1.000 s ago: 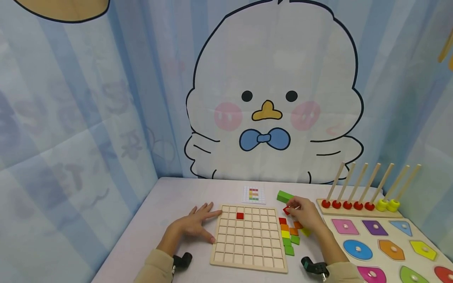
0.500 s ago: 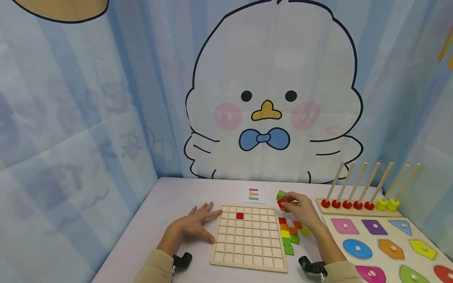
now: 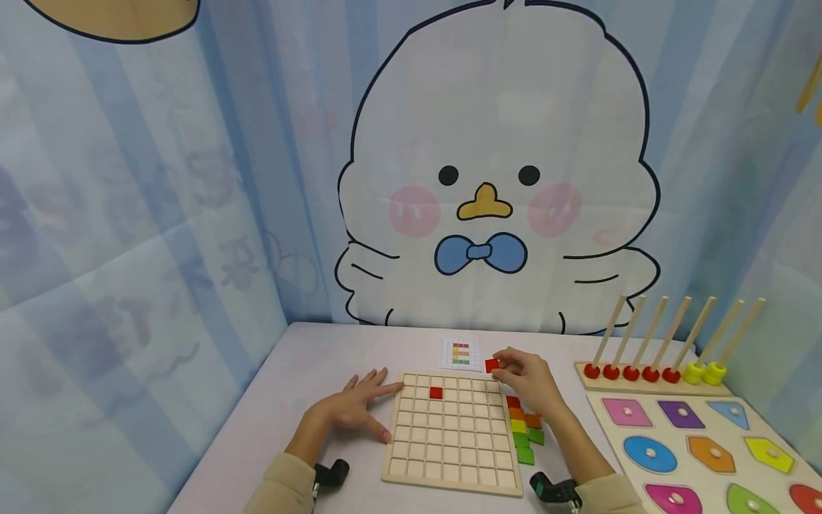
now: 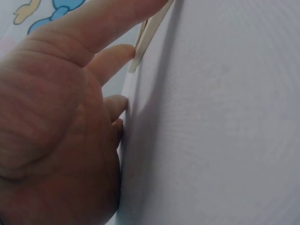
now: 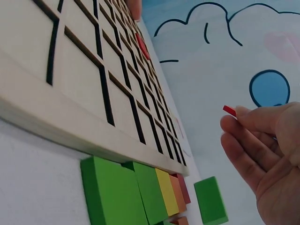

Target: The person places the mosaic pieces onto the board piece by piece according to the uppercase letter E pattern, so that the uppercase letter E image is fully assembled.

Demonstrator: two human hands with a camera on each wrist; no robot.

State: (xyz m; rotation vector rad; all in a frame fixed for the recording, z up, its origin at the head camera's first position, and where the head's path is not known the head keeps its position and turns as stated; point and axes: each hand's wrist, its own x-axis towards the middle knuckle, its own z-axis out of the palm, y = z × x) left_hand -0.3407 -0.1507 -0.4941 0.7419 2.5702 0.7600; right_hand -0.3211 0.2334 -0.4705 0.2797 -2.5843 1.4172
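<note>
Pinched by the right hand (image 3: 531, 380), a red tile (image 3: 491, 365) had been carried from right of the board (image 3: 452, 455) to just beyond its far edge, nearer the seated red square (image 3: 436, 393) but not yet placed, while the left edge was touched by the spread left hand (image 3: 347, 408).

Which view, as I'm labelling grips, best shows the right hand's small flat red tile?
The head view: there the red tile shows its flat face, pinched by the right hand. The right wrist view is closer but shows just a thin red sliver; the left wrist view doesn't show it.
</note>
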